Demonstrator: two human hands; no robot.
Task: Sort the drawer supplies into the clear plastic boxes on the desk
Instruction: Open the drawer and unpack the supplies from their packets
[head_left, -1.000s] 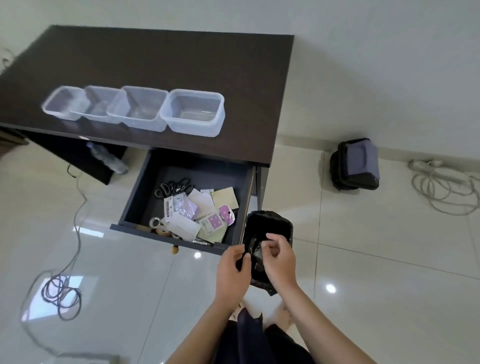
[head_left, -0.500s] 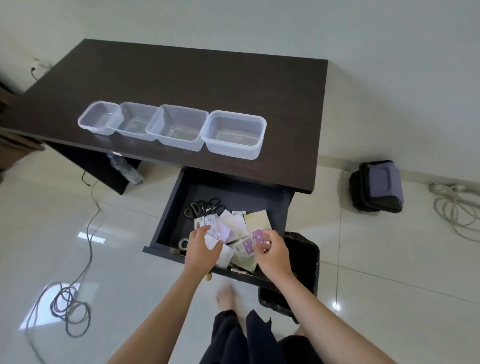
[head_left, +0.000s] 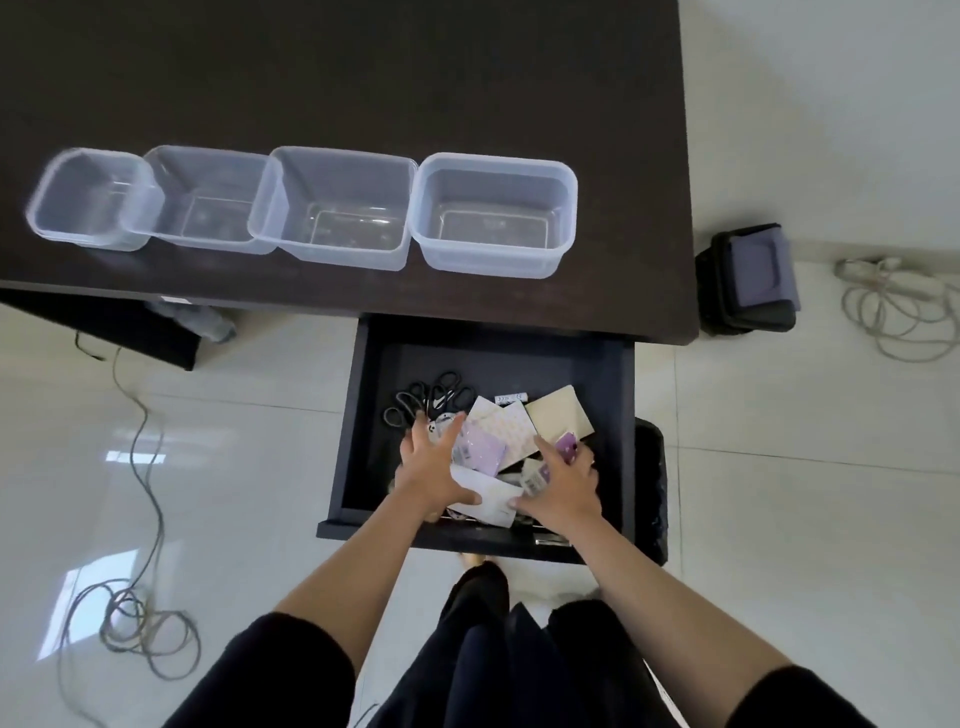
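Several empty clear plastic boxes stand in a row on the dark desk (head_left: 363, 78), from the smallest box (head_left: 41, 208) at the left to the largest box (head_left: 569, 208) at the right. Below the desk edge the dark drawer (head_left: 358, 415) is pulled out. It holds black scissors (head_left: 431, 392), a beige notepad (head_left: 558, 415), purple-printed packets (head_left: 480, 449) and a white card (head_left: 493, 501). My left hand (head_left: 428, 470) rests with spread fingers on the left of the pile. My right hand (head_left: 563, 488) lies with spread fingers on the right of it, touching a purple packet.
A black waste bin (head_left: 652, 493) stands on the floor against the drawer's right side. A black bag (head_left: 748, 280) sits by the desk's right corner, with a white cable (head_left: 893, 317) beyond it. A grey cable coil (head_left: 140, 629) lies at the left.
Both hands left the waste bin, reached into the drawer and now lie spread over the pile of supplies. My view has come closer over the drawer.
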